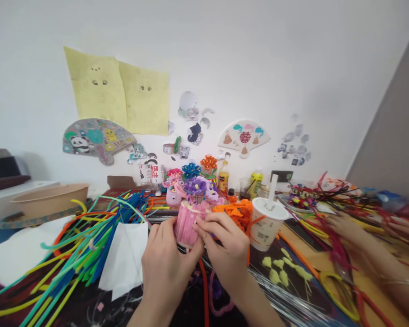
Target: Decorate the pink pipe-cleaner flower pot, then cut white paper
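A pink pipe-cleaner basket (186,223) with purple and pink flowers on top is held up over the table between both hands. My left hand (165,261) wraps its fingers around the basket's left and lower side. My right hand (225,247) pinches the basket's upper right rim with thumb and fingers. A red pipe cleaner (204,290) runs down below the hands.
A heap of blue, green and yellow pipe cleaners (85,240) lies left, over white paper (126,259). A lidded paper cup with a straw (267,225) stands right of my hands. Another person's arm (364,254) reaches in at right. Flower crafts and bottles stand by the wall.
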Tool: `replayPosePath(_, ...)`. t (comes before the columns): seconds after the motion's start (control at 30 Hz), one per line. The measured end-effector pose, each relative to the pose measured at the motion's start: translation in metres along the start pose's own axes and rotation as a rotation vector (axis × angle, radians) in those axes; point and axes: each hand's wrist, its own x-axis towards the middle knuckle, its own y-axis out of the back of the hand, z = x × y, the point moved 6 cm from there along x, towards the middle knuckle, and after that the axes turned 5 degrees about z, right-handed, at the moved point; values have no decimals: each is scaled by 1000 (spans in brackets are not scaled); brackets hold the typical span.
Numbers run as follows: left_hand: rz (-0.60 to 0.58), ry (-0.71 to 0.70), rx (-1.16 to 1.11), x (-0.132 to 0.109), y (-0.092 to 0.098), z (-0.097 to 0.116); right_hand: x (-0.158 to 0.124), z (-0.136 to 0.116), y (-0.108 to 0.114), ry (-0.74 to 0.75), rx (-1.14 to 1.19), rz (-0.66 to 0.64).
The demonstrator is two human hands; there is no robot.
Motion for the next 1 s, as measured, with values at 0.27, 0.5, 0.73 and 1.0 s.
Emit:
replayPosePath(0.27,-16,59,-22,0,1,-3,0,-5,-2,27,15,-22)
replayPosePath(0.5,-23,89,-56,-1,-1,-5,4,3,-1,-180,126,-42)
replayPosePath(0.73,118,-4,-62,-2,6,1,-8,28,-1,-544,194,53)
replayPosePath(1.0,174,-71,-70,-4,11,5,-13,46,-20,-789,584,0)
